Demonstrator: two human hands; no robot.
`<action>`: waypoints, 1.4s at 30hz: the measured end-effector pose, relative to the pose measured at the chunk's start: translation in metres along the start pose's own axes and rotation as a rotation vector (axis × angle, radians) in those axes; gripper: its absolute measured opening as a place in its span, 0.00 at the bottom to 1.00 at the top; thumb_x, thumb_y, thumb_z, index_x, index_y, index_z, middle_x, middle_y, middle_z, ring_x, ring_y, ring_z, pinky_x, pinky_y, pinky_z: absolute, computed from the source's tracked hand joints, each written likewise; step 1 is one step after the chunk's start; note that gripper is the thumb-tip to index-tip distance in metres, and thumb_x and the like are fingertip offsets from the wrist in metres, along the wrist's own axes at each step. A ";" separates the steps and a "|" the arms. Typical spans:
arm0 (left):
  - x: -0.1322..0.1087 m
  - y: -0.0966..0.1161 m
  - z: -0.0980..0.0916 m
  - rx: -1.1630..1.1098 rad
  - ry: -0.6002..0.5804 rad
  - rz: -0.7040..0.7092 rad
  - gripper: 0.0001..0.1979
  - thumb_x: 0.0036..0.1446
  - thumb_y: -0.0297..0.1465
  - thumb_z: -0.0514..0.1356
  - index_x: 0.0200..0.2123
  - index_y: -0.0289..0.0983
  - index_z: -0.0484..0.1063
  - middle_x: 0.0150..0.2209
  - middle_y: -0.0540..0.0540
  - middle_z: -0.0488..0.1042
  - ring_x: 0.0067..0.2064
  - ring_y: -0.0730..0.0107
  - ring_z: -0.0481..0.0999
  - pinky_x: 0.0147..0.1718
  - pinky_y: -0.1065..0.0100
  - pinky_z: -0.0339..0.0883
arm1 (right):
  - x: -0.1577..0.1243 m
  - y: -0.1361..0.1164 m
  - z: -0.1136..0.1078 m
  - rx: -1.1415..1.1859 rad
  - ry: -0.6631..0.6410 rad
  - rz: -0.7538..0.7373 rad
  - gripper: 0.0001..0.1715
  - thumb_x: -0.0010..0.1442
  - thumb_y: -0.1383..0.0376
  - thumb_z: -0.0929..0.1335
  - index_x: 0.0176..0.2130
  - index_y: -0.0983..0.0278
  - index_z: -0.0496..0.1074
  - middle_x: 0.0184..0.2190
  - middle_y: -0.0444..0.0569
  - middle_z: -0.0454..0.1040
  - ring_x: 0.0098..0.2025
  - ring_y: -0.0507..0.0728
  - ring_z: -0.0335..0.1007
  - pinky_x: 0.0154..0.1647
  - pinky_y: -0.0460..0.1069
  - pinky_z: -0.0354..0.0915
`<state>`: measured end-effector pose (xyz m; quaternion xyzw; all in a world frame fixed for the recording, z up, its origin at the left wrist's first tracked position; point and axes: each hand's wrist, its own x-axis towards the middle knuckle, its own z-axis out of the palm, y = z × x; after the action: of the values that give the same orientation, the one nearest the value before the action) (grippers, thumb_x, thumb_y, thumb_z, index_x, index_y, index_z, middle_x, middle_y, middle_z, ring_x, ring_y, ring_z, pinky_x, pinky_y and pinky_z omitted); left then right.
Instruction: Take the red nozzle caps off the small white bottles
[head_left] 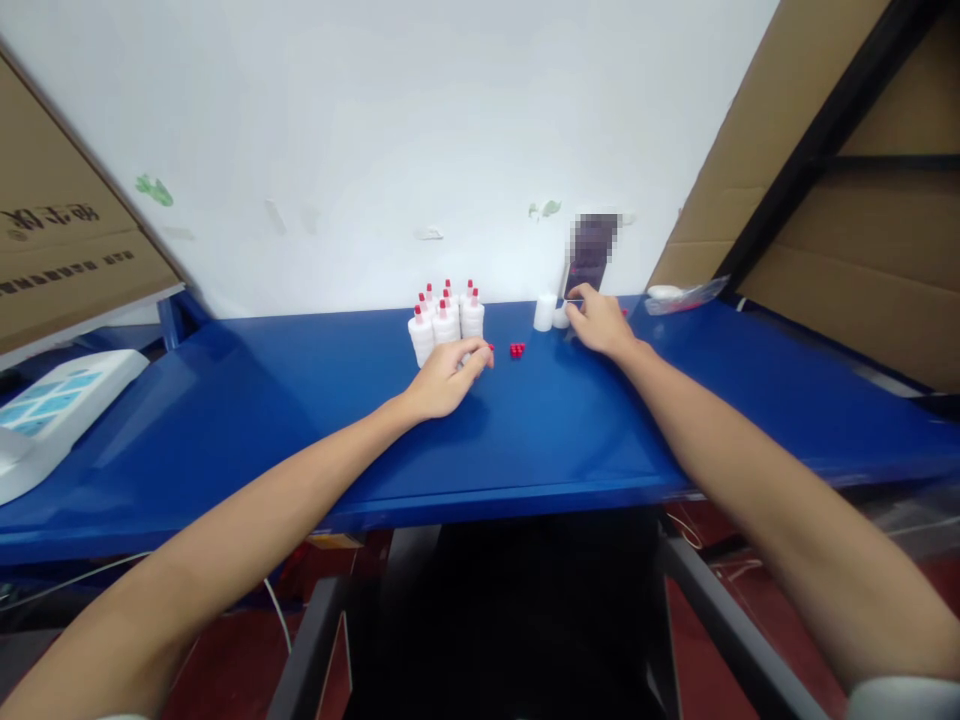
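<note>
My left hand (450,378) rests low over the blue table, its fingers curled in front of several white bottles with red pointed tips (444,325). A small red piece (491,350) shows at its fingertips; whether they grip it is unclear. Just to the right lies a little cluster of red caps (517,350). My right hand (600,318) is farther back, thumb and forefinger apart beside a small white cylindrical piece (560,317), partly hidden. A taller white cylinder (545,312) stands upright to its left. Some red (625,312) peeks out behind the right hand.
A dark phone-like object, partly blurred out (592,255), leans on the white wall behind my right hand. A clear plastic bag (686,296) lies at the back right. On the left sits a white device with blue panels (71,400). Cardboard (862,260) flanks the table (300,420).
</note>
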<state>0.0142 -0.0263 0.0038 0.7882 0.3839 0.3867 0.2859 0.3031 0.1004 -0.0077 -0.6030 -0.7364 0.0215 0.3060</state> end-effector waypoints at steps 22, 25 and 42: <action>0.001 -0.007 0.002 0.193 -0.007 0.086 0.12 0.62 0.40 0.60 0.37 0.35 0.73 0.34 0.48 0.77 0.34 0.69 0.72 0.38 0.68 0.66 | -0.038 -0.083 -0.021 0.096 0.067 -0.369 0.18 0.70 0.57 0.57 0.37 0.62 0.70 0.32 0.53 0.75 0.33 0.59 0.67 0.38 0.53 0.60; 0.001 -0.007 0.001 0.151 0.011 0.093 0.09 0.59 0.34 0.59 0.38 0.34 0.73 0.36 0.46 0.78 0.37 0.66 0.74 0.40 0.66 0.68 | -0.056 -0.124 -0.017 0.125 -0.134 -0.585 0.17 0.69 0.54 0.59 0.37 0.62 0.68 0.29 0.49 0.72 0.30 0.56 0.63 0.35 0.51 0.56; 0.004 -0.010 -0.002 0.093 0.088 0.191 0.12 0.69 0.39 0.54 0.38 0.36 0.67 0.30 0.50 0.70 0.31 0.71 0.68 0.33 0.70 0.65 | -0.060 -0.130 -0.001 0.576 -0.232 -0.569 0.25 0.73 0.49 0.58 0.30 0.61 0.60 0.25 0.42 0.64 0.29 0.52 0.59 0.34 0.49 0.53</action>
<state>0.0107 -0.0170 -0.0008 0.8159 0.3369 0.4281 0.1936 0.1948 0.0111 0.0199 -0.2589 -0.8670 0.2091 0.3709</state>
